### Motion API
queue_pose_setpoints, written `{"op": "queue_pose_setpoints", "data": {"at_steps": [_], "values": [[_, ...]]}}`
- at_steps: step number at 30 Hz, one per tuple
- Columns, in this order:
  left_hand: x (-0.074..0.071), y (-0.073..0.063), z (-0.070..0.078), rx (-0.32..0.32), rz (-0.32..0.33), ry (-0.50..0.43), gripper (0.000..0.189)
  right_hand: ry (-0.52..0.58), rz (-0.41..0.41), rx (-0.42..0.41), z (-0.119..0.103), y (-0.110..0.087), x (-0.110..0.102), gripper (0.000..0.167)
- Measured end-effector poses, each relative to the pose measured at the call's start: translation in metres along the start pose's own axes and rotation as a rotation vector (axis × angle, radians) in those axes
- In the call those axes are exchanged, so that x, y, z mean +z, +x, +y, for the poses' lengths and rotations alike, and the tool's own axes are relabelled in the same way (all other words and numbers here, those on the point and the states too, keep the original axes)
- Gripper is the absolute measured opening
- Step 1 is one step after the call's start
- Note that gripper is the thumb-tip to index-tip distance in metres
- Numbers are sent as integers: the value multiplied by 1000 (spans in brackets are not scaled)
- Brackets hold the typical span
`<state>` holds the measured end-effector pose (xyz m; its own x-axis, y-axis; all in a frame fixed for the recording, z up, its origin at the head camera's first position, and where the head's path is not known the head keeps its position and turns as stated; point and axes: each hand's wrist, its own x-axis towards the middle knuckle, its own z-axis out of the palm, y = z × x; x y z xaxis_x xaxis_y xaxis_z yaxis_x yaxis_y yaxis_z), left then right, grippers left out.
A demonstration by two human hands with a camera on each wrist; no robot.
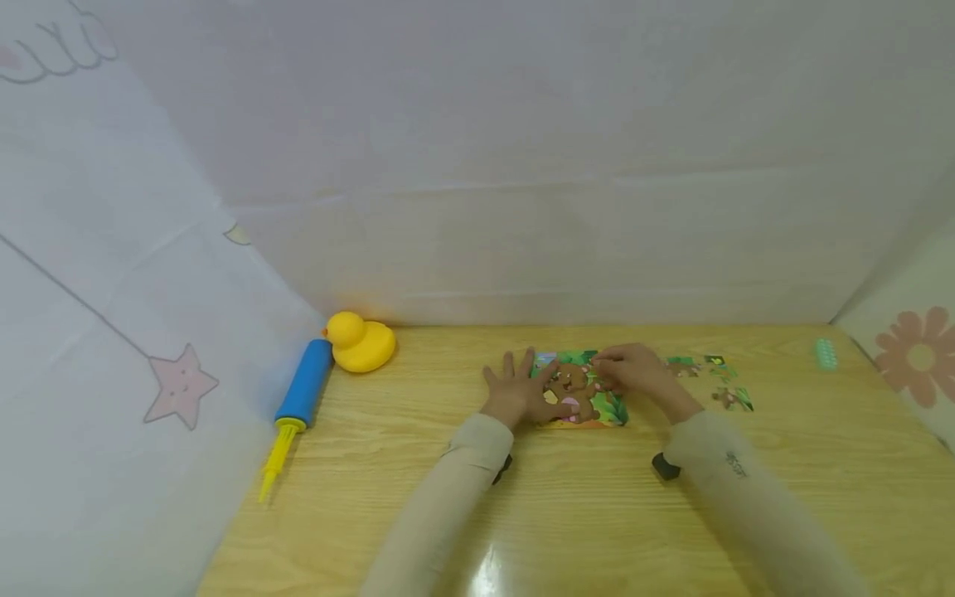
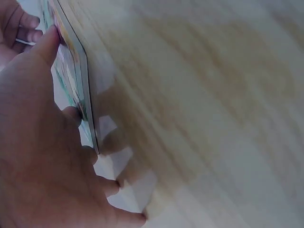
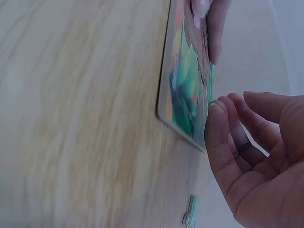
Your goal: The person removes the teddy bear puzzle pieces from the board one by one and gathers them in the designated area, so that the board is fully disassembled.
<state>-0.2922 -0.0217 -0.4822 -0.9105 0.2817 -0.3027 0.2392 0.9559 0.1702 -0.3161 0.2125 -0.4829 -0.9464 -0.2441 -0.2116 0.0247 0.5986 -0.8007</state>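
A jigsaw puzzle with a brown cartoon bear and green leaves lies flat on the table. My left hand rests across its left side with fingers spread; in the left wrist view, fingertips of that left hand reach past the board's edge onto the tabletop. At the puzzle's upper right, my right hand has bent fingers touching it. The right wrist view shows the right hand with fingertips at the board's surface and the thumb close by; whether a piece is between them is hidden.
Loose puzzle pieces lie right of the puzzle. A yellow toy duck and a blue-and-yellow hand pump are at the table's left. A small green bumpy object lies far right. White printed cloth walls the back and sides.
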Motion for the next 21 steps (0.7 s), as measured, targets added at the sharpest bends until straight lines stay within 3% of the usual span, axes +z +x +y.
{"op": "queue_pose_setpoints", "data": {"at_steps": [9,21], "values": [[-2,-4,2,-8,-6,-9,87,1,-7,44,-6,7,15,34],[0,0,2,-23,-24,-4,88,-24,-18,46,-7,6,18,32]]}}
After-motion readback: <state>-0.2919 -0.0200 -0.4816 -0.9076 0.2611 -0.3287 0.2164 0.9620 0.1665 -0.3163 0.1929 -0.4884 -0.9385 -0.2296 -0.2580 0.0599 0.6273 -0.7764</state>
